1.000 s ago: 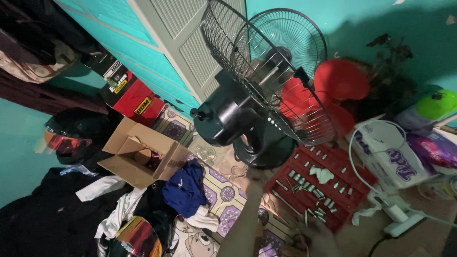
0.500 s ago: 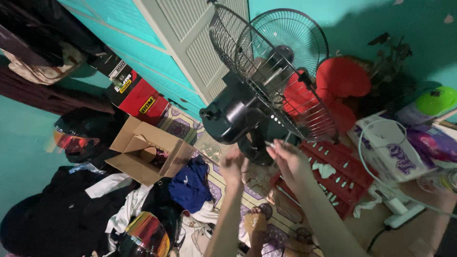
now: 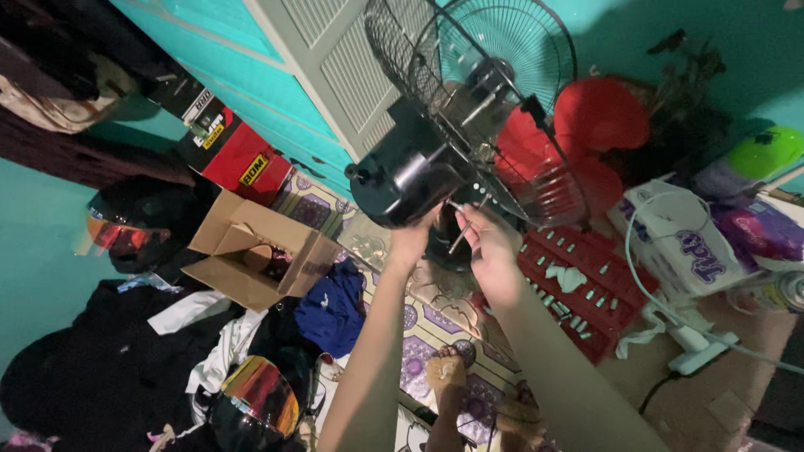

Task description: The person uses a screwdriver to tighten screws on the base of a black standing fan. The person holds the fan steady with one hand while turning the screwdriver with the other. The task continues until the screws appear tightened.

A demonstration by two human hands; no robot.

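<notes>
A black fan motor housing with its wire guard stands tilted in front of me. My left hand is raised against the underside of the housing. My right hand is just right of it, below the guard, and pinches a thin metal tool that points up at the motor. The red fan blades lie behind the guard, off the motor.
An open cardboard box and a blue cloth lie on the patterned mat to the left. Two visored helmets sit among dark clothes. A red crate, a tissue pack and a white power strip are on the right. A bare foot rests below my arms.
Both hands have risen from low near the mat up to the fan motor. The right hand now holds the thin tool at the housing.
</notes>
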